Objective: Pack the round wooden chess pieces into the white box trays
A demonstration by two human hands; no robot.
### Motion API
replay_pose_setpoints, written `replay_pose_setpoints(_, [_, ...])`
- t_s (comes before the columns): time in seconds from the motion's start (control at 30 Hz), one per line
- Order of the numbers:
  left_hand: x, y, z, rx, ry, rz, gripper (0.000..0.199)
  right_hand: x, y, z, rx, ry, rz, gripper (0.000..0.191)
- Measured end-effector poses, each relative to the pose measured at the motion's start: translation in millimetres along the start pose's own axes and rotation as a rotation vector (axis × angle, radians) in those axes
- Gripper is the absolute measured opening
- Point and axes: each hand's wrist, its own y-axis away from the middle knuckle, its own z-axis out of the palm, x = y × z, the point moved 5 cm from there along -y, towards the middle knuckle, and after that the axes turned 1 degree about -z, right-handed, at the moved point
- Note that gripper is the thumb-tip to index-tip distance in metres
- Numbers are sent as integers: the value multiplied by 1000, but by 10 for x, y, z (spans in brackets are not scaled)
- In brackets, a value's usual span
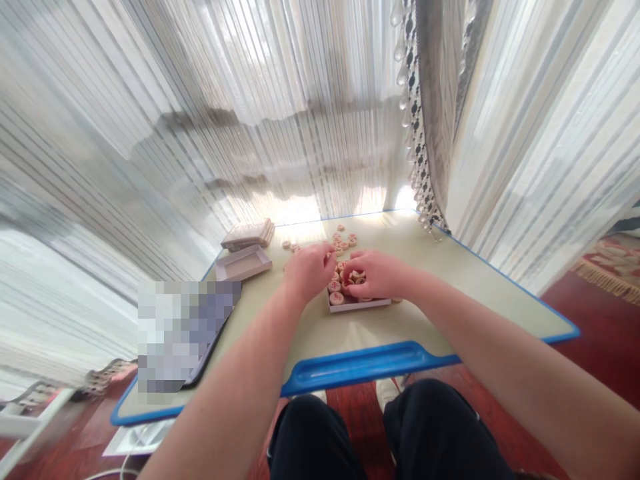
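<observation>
Round wooden pieces with red marks (337,299) lie in a shallow open box (360,306) near the middle of the table. At the box's upper left is my left hand (311,268), its fingers curled together by a piece at the fingertips; what it grips is too small to make out. My right hand (374,273) reaches over the box's right part, fingers bent and apart among the pieces, partly hiding them. Beyond both hands, several more loose pieces (352,239) are scattered on the table.
An empty box lid (243,263) lies on the left of the table (480,293), before a folded board or stack (249,233). A pixelated device (200,340) rests at the left edge. Sheer curtains hang behind, and a blue ledge (360,363) runs along the front.
</observation>
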Motion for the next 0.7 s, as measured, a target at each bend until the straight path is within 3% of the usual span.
replay_pose_setpoints(0.7, [60, 8, -8, -26, -21, 43, 29, -33, -3, -42, -32, -9, -6, 17])
